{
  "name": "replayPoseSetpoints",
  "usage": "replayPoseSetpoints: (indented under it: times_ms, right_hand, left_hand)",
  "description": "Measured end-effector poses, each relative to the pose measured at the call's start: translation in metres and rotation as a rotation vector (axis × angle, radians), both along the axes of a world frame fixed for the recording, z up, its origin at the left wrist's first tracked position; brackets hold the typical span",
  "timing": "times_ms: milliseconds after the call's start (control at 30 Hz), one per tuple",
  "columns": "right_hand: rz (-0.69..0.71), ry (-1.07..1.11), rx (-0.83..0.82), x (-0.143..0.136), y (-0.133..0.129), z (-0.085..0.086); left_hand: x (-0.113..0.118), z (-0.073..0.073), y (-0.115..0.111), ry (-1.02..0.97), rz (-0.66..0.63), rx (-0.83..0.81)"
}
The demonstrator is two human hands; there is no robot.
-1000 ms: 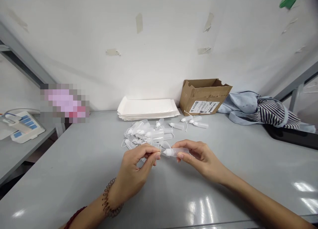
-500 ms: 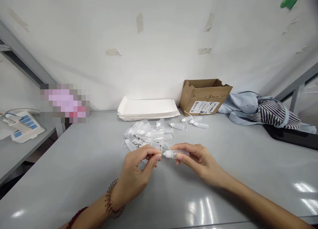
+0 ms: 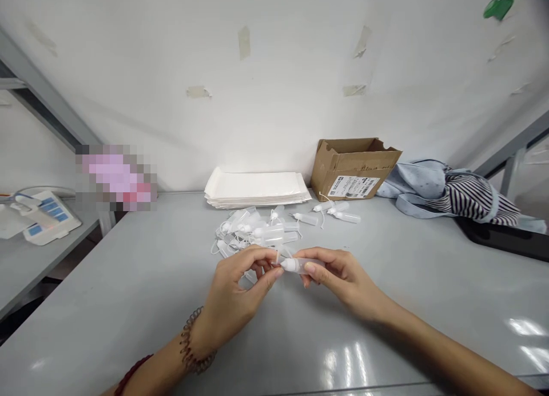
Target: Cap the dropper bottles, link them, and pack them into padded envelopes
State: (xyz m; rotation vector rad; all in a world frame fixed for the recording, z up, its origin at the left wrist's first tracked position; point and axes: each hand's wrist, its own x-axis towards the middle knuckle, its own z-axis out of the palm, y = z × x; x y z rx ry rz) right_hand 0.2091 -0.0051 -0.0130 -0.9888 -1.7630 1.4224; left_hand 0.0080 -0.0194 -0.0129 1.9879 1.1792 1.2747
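Note:
In the head view, a small translucent needle-tip dropper bottle (image 3: 291, 265) with a white neck lies level between my hands, its tip pointing left. My right hand (image 3: 337, 273) is closed round the bottle body, thumb in front and fingers behind. The thumb and index finger of my left hand (image 3: 244, 281) close in on the tip, slightly parted, with the thumb touching it. Whatever small part sits between those fingertips is mostly hidden. Just behind my hands is a pile of similar dropper bottles (image 3: 253, 227) with thin cap straps, partly covered by my left fingers.
A stack of white sheets or envelopes (image 3: 257, 187) lies against the wall. Right of it stands an open cardboard box (image 3: 355, 170), with a few loose bottles (image 3: 346, 217) in front. Blue and striped cloth (image 3: 467, 193) rests on a black object (image 3: 506, 238) at the right.
My left fingertips have shifted slightly right onto the bottle's tip and parted a little from a tight pinch. The right hand keeps its hold, and the view has shifted slightly.

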Motion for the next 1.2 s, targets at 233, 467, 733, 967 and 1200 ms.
replayPoseSetpoints:
  times_ms: [233,467,733,967,1200]
  right_hand:
    - [-0.012,0.003,-0.008,0.0,0.002,-0.002]
    - [-0.047,-0.007,0.015,-0.007,-0.002,-0.011]
    - [-0.029,0.028,0.001,-0.01,-0.002,-0.016]
    - [0.028,0.017,-0.017,-0.003,0.008,-0.01]
    - [-0.117,-0.135,0.186,0.005,0.02,-0.019]
  left_hand:
    - [-0.001,0.001,0.0,-0.009,0.003,0.003]
    - [0.003,-0.008,-0.001,0.004,0.082,0.05]
    - [0.004,-0.008,0.0,-0.032,0.105,0.0]
    - [0.002,-0.01,0.006,-0.024,0.078,0.012]
    - [-0.005,-0.003,0.007,0.183,0.001,-0.138]
